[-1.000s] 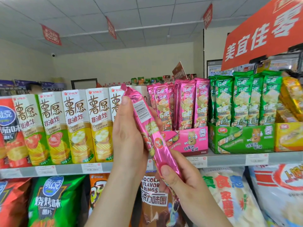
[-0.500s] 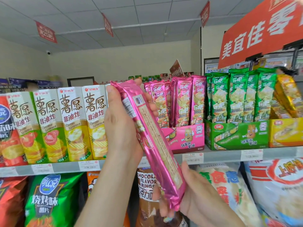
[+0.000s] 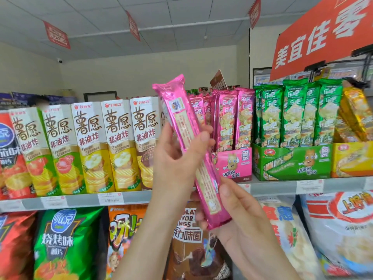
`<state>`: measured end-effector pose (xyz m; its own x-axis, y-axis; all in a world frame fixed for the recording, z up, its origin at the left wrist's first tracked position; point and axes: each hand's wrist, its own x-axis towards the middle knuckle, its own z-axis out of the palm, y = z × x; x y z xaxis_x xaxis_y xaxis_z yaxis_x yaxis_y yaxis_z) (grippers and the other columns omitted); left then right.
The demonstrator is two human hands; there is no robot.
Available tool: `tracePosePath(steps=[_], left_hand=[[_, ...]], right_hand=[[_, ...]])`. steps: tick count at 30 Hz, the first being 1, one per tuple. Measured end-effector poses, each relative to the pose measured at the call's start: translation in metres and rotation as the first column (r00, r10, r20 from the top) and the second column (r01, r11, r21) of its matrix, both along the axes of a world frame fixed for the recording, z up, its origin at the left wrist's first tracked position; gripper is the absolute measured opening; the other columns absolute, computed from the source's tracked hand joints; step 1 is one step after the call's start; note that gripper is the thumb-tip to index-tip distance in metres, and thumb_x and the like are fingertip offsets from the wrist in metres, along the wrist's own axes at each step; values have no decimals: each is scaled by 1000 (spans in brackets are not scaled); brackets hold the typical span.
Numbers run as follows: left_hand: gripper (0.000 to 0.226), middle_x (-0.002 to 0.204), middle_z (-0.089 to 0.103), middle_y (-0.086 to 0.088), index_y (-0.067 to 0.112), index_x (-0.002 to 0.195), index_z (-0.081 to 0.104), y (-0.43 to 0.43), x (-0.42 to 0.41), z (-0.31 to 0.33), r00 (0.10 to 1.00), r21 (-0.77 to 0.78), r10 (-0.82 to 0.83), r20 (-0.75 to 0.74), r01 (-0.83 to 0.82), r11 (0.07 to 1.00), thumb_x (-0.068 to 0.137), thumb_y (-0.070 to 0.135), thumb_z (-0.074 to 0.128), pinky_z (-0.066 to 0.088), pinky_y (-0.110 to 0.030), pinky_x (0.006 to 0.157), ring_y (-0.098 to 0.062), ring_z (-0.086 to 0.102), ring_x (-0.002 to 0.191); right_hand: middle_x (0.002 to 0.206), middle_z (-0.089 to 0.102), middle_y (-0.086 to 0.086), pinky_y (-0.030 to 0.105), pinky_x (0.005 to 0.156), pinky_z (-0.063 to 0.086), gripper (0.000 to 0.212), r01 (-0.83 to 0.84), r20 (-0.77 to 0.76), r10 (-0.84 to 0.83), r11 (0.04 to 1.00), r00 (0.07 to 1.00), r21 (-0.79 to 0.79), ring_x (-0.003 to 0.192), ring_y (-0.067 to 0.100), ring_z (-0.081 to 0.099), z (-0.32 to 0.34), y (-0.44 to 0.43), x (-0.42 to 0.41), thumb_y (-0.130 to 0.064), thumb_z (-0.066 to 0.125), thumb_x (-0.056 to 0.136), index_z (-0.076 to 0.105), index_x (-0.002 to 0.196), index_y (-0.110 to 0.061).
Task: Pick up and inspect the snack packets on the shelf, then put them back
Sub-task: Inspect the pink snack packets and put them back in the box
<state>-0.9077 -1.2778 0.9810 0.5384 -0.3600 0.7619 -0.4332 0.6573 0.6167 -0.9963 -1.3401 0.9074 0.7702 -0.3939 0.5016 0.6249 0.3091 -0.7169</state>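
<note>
A long pink snack packet [image 3: 182,122] is held up in front of the shelf [image 3: 282,185], tilted with its top to the left. Its printed back panel faces me. My left hand [image 3: 177,158] grips its middle, thumb across the front. My right hand [image 3: 240,217] holds the lower end, thumb on the front and fingers behind. More pink packets [image 3: 232,118] of the same kind stand upright in a pink display box [image 3: 234,164] just behind.
White tall chip boxes [image 3: 88,146] line the shelf to the left. Green packets [image 3: 292,114] in a green box and yellow packets [image 3: 355,116] stand to the right. Large snack bags [image 3: 66,243] fill the lower shelf. A red sign [image 3: 323,35] hangs overhead.
The packet has been turned from its barcode side to its printed back panel, and it now stands a little higher. Both hands kept hold while shifting their grip.
</note>
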Motion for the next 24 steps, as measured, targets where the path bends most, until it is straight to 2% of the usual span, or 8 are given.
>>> tracePosePath(steps=[5, 7, 9, 10, 12, 15, 18, 24], left_hand=[[28, 83, 72, -6, 13, 108, 56, 10, 0, -15, 998, 24, -57, 7, 57, 998, 86, 28, 65, 57, -29, 62, -23, 72, 76], [18, 76, 69, -2, 20, 104, 55, 14, 8, -14, 998, 21, 58, 7, -58, 998, 90, 28, 63, 57, -32, 60, -24, 70, 69], [14, 77, 68, 3, 28, 103, 52, 14, 19, -14, 982, 88, 180, 60, -185, 979, 93, 24, 62, 57, -27, 59, -19, 69, 65], [18, 81, 67, 8, 32, 105, 50, 11, 25, -16, 966, 142, 227, 121, -243, 960, 93, 24, 62, 55, -22, 58, -12, 69, 67], [26, 86, 65, 18, 38, 107, 44, 1, 31, -22, 899, 260, 322, 298, -401, 878, 90, 32, 63, 48, -13, 58, 0, 65, 74], [33, 85, 58, 24, 45, 103, 31, -14, 38, -30, 786, 331, 383, 486, -571, 751, 89, 40, 60, 43, -17, 55, 0, 59, 74], [37, 85, 54, 27, 51, 100, 25, -20, 47, -33, 752, 356, 383, 537, -613, 705, 89, 41, 59, 40, -17, 55, 3, 55, 72], [40, 106, 62, 24, 49, 117, 34, -23, 44, -37, 826, 365, 278, 491, -484, 795, 88, 43, 60, 52, -15, 68, 7, 61, 93]], right_hand=[[112, 72, -10, 24, 85, 54, 40, 299, -1, -326, 869, 945, -394, 106, 9, 67, 6, -6, -1, -63, 63, 80, 69, 112, -40], [107, 71, -17, 24, 89, 51, 39, 505, 42, -608, 616, 793, -604, 105, 1, 64, 8, -22, -2, -61, 49, 89, 69, 110, -36], [105, 63, -16, 30, 87, 48, 32, 659, 180, -862, 211, 474, -722, 102, 5, 59, 13, -45, -2, -51, 48, 94, 64, 116, -35], [105, 57, -9, 32, 84, 46, 34, 639, 252, -909, 21, 333, -769, 101, 11, 56, 17, -55, -2, -45, 50, 95, 58, 126, -34], [108, 47, 1, 35, 78, 46, 47, 495, 312, -928, -178, 202, -850, 98, 20, 50, 25, -69, 1, -37, 53, 95, 43, 141, -36], [110, 40, 4, 36, 74, 50, 50, 269, 300, -941, -252, 158, -930, 100, 24, 49, 35, -80, 7, -41, 50, 96, 35, 143, -43], [109, 35, 4, 34, 73, 49, 41, 238, 303, -937, -259, 174, -936, 90, 26, 50, 43, -86, 13, -40, 52, 96, 45, 136, -38], [117, 44, 9, 36, 69, 48, 33, 251, 301, -928, -245, 220, -937, 81, 32, 60, 56, -102, 23, -24, 52, 97, 54, 130, -23]])
